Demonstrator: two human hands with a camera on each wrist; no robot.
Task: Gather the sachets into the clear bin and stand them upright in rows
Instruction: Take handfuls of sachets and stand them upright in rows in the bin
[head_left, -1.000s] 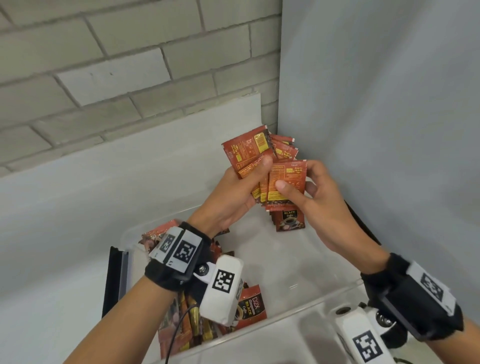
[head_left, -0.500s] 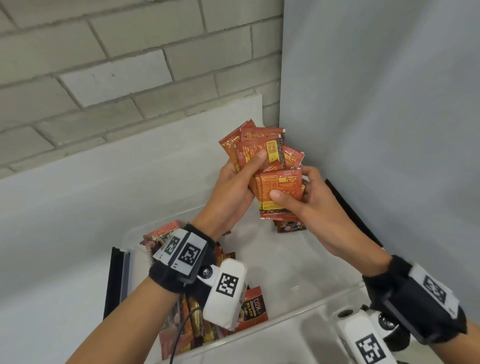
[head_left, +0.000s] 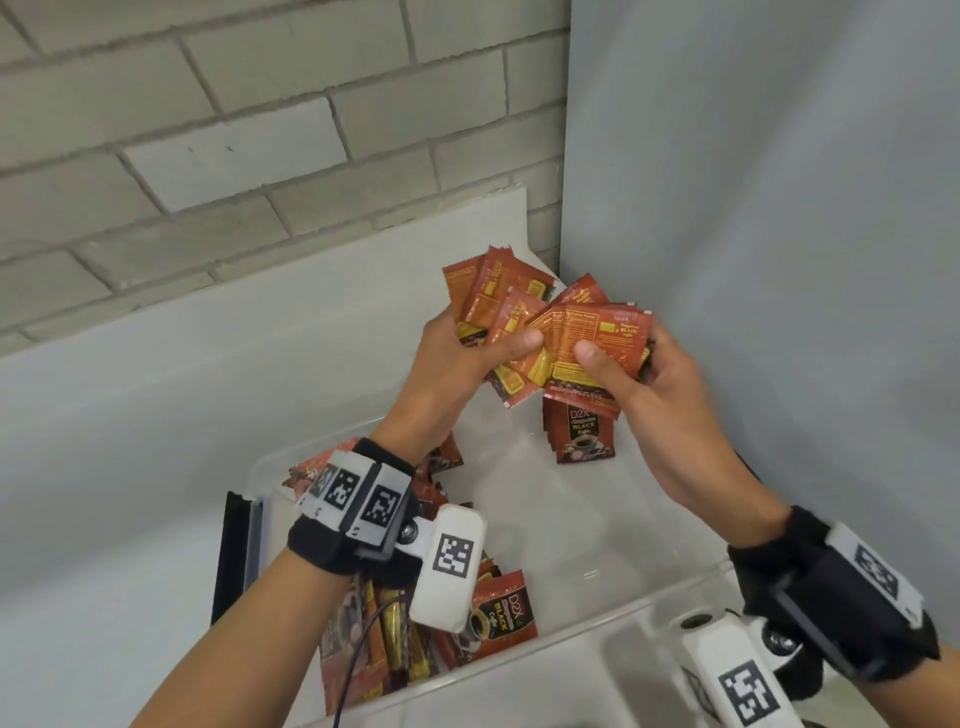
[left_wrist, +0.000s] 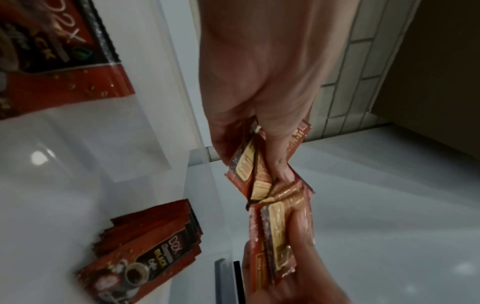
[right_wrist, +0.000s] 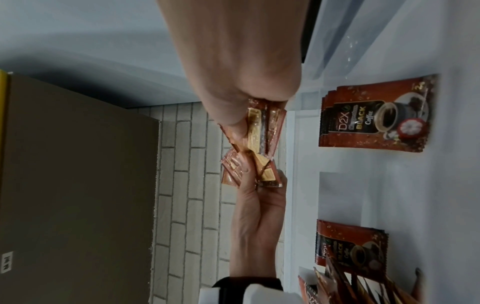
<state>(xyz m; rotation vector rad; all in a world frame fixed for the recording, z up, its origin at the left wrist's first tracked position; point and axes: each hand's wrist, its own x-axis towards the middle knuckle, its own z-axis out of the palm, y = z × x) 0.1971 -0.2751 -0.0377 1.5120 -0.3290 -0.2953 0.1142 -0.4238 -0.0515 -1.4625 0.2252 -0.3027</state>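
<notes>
Both hands hold a fanned bunch of red-orange coffee sachets (head_left: 545, 325) up above the clear bin (head_left: 670, 592). My left hand (head_left: 457, 358) grips the left part of the fan (left_wrist: 253, 170), thumb across the fronts. My right hand (head_left: 639, 374) pinches the right sachets (head_left: 605, 343), thumb on the front one, also seen from the right wrist (right_wrist: 75, 131). A small stack of sachets (head_left: 579, 431) stands upright at the bin's far wall (right_wrist: 413, 115). A loose heap of sachets (head_left: 467, 623) lies in the bin's left end, under my left wrist.
The bin sits on a white surface in a corner, brick wall (head_left: 208, 156) behind and a grey panel (head_left: 753, 208) to the right. A black strip (head_left: 231, 556) runs along the bin's left side. The bin's middle floor (head_left: 561, 545) is bare.
The bunch in my hands has spread into a wider fan and tilted; my right thumb has shifted across the front sachets. The standing stack in the bin shows more below the hands.
</notes>
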